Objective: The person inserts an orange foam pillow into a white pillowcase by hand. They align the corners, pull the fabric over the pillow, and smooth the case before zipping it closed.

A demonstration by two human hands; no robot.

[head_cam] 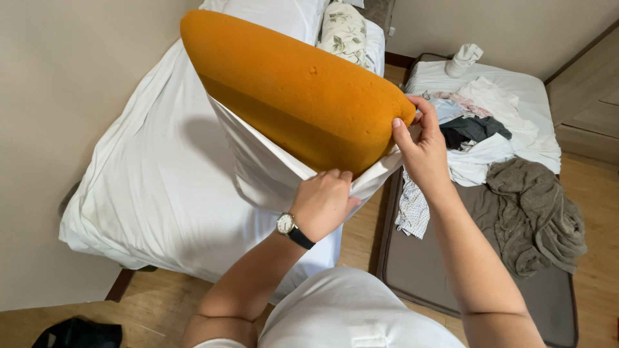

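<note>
From the head camera, a large orange foam pillow [290, 90] is held up above the bed [155, 187], its lower end sitting inside the mouth of a white pillowcase [264, 171]. The left hand [324, 201], with a wristwatch [287, 225] on the wrist, has its fingers closed on the front edge of the pillowcase opening. The right hand [422, 145] pinches the opposite edge of the opening against the rounded tip of the foam, fingers clamped on the cloth. The bed is covered by a white sheet, with a floral pillow [345, 32] near its head. To the right lies a low brown mattress [451, 264] carrying a heap of clothes [477, 129] and a grey-brown towel [535, 216].
</note>
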